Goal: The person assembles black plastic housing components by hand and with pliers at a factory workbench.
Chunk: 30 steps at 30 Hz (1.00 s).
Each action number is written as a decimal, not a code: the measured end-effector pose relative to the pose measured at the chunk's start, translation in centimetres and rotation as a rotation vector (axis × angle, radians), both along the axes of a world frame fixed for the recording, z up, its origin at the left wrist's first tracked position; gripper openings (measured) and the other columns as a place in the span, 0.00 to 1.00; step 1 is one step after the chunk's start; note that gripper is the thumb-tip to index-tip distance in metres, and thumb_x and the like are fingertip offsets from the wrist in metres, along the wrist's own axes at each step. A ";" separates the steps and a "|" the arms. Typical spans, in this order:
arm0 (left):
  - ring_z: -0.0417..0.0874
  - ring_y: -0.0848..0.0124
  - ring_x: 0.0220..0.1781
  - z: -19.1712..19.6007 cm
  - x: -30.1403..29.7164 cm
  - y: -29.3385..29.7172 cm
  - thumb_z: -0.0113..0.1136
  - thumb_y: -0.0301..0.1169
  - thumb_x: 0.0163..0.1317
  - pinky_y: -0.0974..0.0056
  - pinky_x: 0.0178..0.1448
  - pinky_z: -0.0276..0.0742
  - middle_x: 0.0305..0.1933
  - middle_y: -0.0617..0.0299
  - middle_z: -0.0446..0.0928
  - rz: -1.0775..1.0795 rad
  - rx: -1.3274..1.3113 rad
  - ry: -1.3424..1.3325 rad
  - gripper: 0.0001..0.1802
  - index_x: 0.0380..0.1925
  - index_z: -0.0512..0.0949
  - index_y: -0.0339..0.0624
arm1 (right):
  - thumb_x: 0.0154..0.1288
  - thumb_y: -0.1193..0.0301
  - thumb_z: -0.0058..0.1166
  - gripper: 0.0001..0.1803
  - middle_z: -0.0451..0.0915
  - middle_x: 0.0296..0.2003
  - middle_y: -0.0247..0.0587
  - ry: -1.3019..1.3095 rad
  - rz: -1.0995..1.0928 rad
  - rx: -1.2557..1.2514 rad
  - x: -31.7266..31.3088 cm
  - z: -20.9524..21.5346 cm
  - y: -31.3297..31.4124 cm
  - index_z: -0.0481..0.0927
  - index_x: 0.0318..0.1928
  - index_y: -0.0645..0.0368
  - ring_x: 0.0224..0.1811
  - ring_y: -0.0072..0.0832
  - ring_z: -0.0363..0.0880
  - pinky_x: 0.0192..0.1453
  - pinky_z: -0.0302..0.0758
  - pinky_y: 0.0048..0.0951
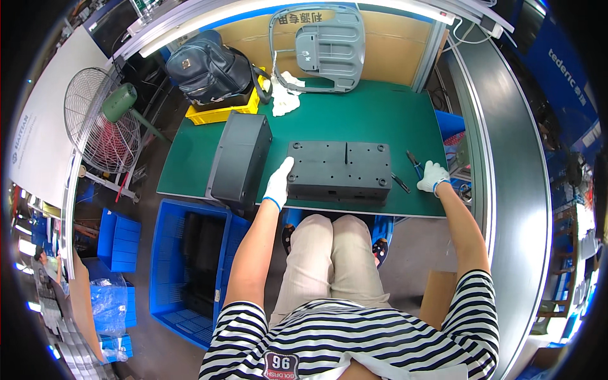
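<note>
A black plastic housing (339, 168) lies on the green worktop, its flat face with several small holes and round corner feet turned up. Against its left side rests my left hand (278, 182) in a white glove, fingers stretched out along the edge. My right hand (433, 176), also gloved, is at the right of the worktop, its fingers curled at the handle end of blue-handled pliers (415, 164). Part of that grip is hidden. Between the pliers and the housing lies a slim dark tool (401, 183). Another black housing (239, 161) stands left of my left hand.
At the back of the green worktop (392, 107) are a yellow crate (218, 114) with a dark backpack (209, 66), a white cloth (285, 98) and a grey plastic frame (329, 50). A blue bin (161, 266) holding black parts stands lower left; a fan (104, 120) is beyond.
</note>
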State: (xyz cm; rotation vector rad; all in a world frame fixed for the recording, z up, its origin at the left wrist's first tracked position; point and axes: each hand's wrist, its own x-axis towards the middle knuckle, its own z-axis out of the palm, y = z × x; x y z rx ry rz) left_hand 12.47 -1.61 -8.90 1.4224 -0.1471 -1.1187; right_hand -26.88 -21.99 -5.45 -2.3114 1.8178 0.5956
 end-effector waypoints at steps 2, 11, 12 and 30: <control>0.80 0.68 0.53 -0.7 0.4 -0.2 0.67 0.53 0.59 0.62 0.58 0.73 0.53 0.57 0.81 -0.085 0.043 -0.066 0.34 0.55 0.79 0.38 | 0.54 0.62 0.61 0.35 0.72 0.59 0.58 -0.014 -0.092 0.012 0.2 -1.3 -0.6 0.65 0.60 0.63 0.62 0.49 0.75 0.64 0.73 0.43; 0.77 0.53 0.60 1.6 0.3 0.3 0.65 0.55 0.57 0.55 0.64 0.71 0.55 0.46 0.77 -0.123 0.376 -0.878 0.35 0.55 0.76 0.39 | 0.57 0.64 0.56 0.30 0.78 0.55 0.62 -0.463 -0.307 -0.043 -1.2 -2.3 0.4 0.67 0.59 0.60 0.60 0.53 0.77 0.61 0.74 0.42; 0.77 0.53 0.57 2.2 0.0 0.3 0.64 0.50 0.58 0.53 0.61 0.73 0.53 0.47 0.77 -0.107 0.327 -1.256 0.30 0.53 0.77 0.41 | 0.57 0.60 0.58 0.28 0.78 0.54 0.58 -0.553 -0.235 -0.121 -1.0 -1.3 1.3 0.70 0.57 0.58 0.56 0.52 0.78 0.58 0.75 0.43; 0.82 0.51 0.45 10.1 -7.1 -7.2 0.48 0.43 0.66 0.52 0.52 0.76 0.40 0.52 0.82 -0.757 -0.333 -1.457 0.16 0.37 0.82 0.49 | 0.51 0.58 0.62 0.33 0.73 0.49 0.49 -0.140 0.696 -0.316 9.6 9.5 6.9 0.74 0.59 0.51 0.54 0.43 0.72 0.54 0.71 0.39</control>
